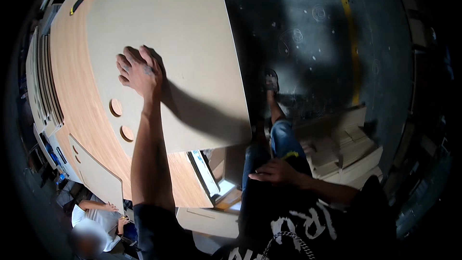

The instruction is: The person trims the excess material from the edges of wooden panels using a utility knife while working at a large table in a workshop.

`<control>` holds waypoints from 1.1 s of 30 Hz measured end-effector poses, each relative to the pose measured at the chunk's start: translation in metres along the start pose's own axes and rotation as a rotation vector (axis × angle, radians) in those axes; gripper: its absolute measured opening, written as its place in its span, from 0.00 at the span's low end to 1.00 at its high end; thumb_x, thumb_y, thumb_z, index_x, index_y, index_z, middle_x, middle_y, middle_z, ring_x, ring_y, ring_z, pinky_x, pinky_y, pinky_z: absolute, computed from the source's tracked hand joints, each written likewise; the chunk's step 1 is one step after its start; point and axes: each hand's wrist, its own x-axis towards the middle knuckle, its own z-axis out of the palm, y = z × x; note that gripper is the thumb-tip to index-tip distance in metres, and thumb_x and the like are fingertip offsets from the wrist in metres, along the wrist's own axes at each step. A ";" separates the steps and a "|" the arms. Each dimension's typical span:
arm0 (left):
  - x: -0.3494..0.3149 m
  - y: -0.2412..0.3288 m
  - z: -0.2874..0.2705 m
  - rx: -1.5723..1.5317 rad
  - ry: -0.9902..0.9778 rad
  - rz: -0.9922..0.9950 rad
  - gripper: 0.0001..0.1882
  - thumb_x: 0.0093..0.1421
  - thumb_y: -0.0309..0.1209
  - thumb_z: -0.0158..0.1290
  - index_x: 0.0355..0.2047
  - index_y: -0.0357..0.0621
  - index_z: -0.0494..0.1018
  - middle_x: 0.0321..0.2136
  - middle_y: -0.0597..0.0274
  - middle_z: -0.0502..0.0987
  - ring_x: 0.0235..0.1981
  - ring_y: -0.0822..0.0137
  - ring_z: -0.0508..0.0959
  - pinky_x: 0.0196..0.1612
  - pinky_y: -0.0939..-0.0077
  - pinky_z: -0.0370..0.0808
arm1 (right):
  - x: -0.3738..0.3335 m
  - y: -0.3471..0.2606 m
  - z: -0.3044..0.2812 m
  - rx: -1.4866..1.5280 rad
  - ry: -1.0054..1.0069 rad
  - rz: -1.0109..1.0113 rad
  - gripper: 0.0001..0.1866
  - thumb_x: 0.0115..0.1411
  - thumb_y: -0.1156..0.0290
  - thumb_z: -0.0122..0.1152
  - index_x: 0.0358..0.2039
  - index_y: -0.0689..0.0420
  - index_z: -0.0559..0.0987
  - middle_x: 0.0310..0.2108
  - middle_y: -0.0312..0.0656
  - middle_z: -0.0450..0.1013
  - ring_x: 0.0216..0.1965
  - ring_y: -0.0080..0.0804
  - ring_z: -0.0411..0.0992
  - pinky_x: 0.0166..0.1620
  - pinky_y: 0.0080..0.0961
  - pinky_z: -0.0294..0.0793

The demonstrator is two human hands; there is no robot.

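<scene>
A large flat beige board (187,67) lies on a wood-grain worktop (72,67). Two round holes (115,107) pierce it near its left edge. My left hand (142,72) rests on the board's face, its fingers bent and apart, with nothing held. A shadow of the arm falls across the board. My right hand (276,171) is low in front of my thigh, away from the board, with its fingers loosely stretched to the left. Just above it shows a small yellow-green item (291,155) that I cannot make out. A yellow-and-black utility knife (80,2) lies at the worktop's far left.
Several boards stand stacked (45,77) beyond the left edge. At lower left a person in a white shirt (98,216) has both hands at a smaller board with holes (98,168). Brown flat pieces (341,149) are piled at my right. A yellow line (351,33) crosses the dark floor.
</scene>
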 end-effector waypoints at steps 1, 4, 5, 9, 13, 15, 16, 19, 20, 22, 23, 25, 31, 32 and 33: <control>0.004 -0.004 -0.003 0.022 0.022 -0.001 0.33 0.67 0.52 0.35 0.62 0.40 0.57 0.64 0.39 0.56 0.67 0.45 0.52 0.63 0.41 0.48 | 0.007 0.001 -0.013 0.059 0.106 0.052 0.20 0.58 0.80 0.54 0.51 0.53 0.77 0.46 0.47 0.75 0.44 0.38 0.76 0.49 0.37 0.75; 0.004 0.002 -0.006 0.001 0.010 -0.028 0.33 0.68 0.53 0.34 0.63 0.42 0.57 0.65 0.40 0.55 0.67 0.46 0.51 0.64 0.42 0.48 | 0.063 0.053 -0.065 0.096 0.597 0.133 0.19 0.62 0.82 0.52 0.54 0.60 0.73 0.45 0.47 0.77 0.44 0.36 0.77 0.48 0.30 0.76; 0.004 -0.001 -0.009 0.011 0.002 -0.048 0.33 0.68 0.53 0.34 0.63 0.42 0.57 0.65 0.41 0.54 0.68 0.47 0.51 0.64 0.43 0.47 | 0.104 0.062 -0.095 0.581 0.715 0.402 0.19 0.65 0.80 0.51 0.56 0.64 0.70 0.43 0.48 0.77 0.43 0.29 0.76 0.48 0.26 0.75; 0.001 0.004 -0.005 0.055 -0.002 -0.081 0.32 0.68 0.52 0.37 0.64 0.44 0.59 0.65 0.43 0.56 0.67 0.51 0.53 0.65 0.50 0.49 | 0.273 0.170 -0.229 0.572 0.838 0.021 0.23 0.63 0.79 0.53 0.60 0.59 0.67 0.37 0.42 0.79 0.38 0.24 0.77 0.45 0.20 0.74; 0.003 0.014 -0.011 0.004 -0.070 -0.114 0.33 0.69 0.51 0.35 0.64 0.41 0.57 0.66 0.43 0.53 0.69 0.51 0.50 0.66 0.47 0.46 | 0.384 0.215 -0.325 0.235 0.855 0.027 0.18 0.65 0.74 0.52 0.55 0.59 0.73 0.38 0.41 0.80 0.38 0.26 0.79 0.46 0.21 0.75; 0.003 0.011 -0.015 0.012 -0.076 -0.111 0.33 0.69 0.52 0.34 0.64 0.41 0.57 0.66 0.42 0.53 0.68 0.50 0.50 0.66 0.47 0.45 | 0.412 0.213 -0.341 0.113 0.801 0.100 0.18 0.65 0.73 0.54 0.55 0.53 0.74 0.36 0.39 0.80 0.37 0.26 0.78 0.46 0.22 0.74; 0.001 0.011 -0.017 0.023 -0.075 -0.118 0.33 0.69 0.52 0.34 0.64 0.41 0.56 0.66 0.42 0.53 0.68 0.50 0.51 0.66 0.48 0.46 | 0.420 0.215 -0.344 0.128 0.805 0.082 0.18 0.65 0.73 0.54 0.55 0.53 0.75 0.34 0.38 0.79 0.37 0.25 0.78 0.46 0.22 0.74; 0.003 0.015 -0.017 0.033 -0.068 -0.121 0.32 0.70 0.51 0.33 0.64 0.41 0.56 0.66 0.41 0.53 0.67 0.50 0.53 0.66 0.49 0.45 | 0.437 0.225 -0.353 0.150 0.801 0.029 0.17 0.63 0.73 0.55 0.53 0.51 0.77 0.27 0.35 0.73 0.31 0.23 0.72 0.42 0.22 0.72; 0.003 0.018 -0.017 0.027 -0.066 -0.109 0.32 0.70 0.51 0.33 0.64 0.41 0.56 0.66 0.41 0.53 0.67 0.50 0.53 0.66 0.50 0.45 | 0.439 0.231 -0.357 0.147 0.790 0.007 0.17 0.62 0.74 0.56 0.52 0.52 0.77 0.22 0.33 0.67 0.27 0.22 0.66 0.39 0.21 0.71; 0.004 0.016 -0.017 0.031 -0.060 -0.099 0.31 0.70 0.50 0.33 0.64 0.41 0.57 0.65 0.41 0.54 0.67 0.50 0.53 0.66 0.50 0.45 | 0.440 0.233 -0.360 0.112 0.717 0.050 0.17 0.64 0.71 0.56 0.53 0.50 0.77 0.26 0.34 0.74 0.35 0.20 0.75 0.44 0.24 0.73; 0.004 0.011 -0.016 0.042 -0.056 -0.102 0.31 0.70 0.50 0.33 0.64 0.41 0.57 0.65 0.42 0.54 0.67 0.50 0.53 0.66 0.50 0.45 | 0.441 0.228 -0.357 0.088 0.705 0.064 0.16 0.64 0.71 0.56 0.53 0.50 0.77 0.27 0.34 0.75 0.35 0.20 0.75 0.44 0.24 0.73; 0.004 0.008 -0.016 0.054 -0.054 -0.107 0.31 0.70 0.50 0.34 0.64 0.41 0.57 0.65 0.42 0.54 0.67 0.50 0.53 0.66 0.50 0.46 | 0.442 0.223 -0.354 0.032 0.690 0.094 0.16 0.64 0.71 0.56 0.53 0.49 0.77 0.30 0.34 0.76 0.36 0.21 0.75 0.45 0.24 0.72; 0.006 0.017 -0.021 -0.010 -0.112 -0.140 0.33 0.69 0.50 0.34 0.65 0.38 0.55 0.67 0.41 0.51 0.69 0.49 0.48 0.67 0.48 0.42 | 0.447 0.227 -0.353 0.015 0.813 0.076 0.16 0.65 0.70 0.54 0.53 0.49 0.77 0.43 0.38 0.79 0.42 0.28 0.76 0.48 0.24 0.72; 0.006 0.017 -0.020 -0.016 -0.111 -0.138 0.33 0.69 0.50 0.34 0.65 0.38 0.55 0.67 0.41 0.51 0.69 0.49 0.48 0.67 0.48 0.42 | 0.448 0.228 -0.353 0.034 0.820 0.078 0.16 0.65 0.70 0.54 0.53 0.49 0.77 0.44 0.38 0.78 0.43 0.28 0.76 0.49 0.25 0.72; 0.006 0.018 -0.019 -0.022 -0.110 -0.135 0.33 0.69 0.50 0.34 0.65 0.38 0.55 0.67 0.41 0.51 0.69 0.49 0.47 0.67 0.48 0.42 | 0.449 0.230 -0.352 0.051 0.829 0.080 0.16 0.65 0.70 0.54 0.53 0.49 0.77 0.45 0.39 0.78 0.44 0.29 0.76 0.50 0.25 0.72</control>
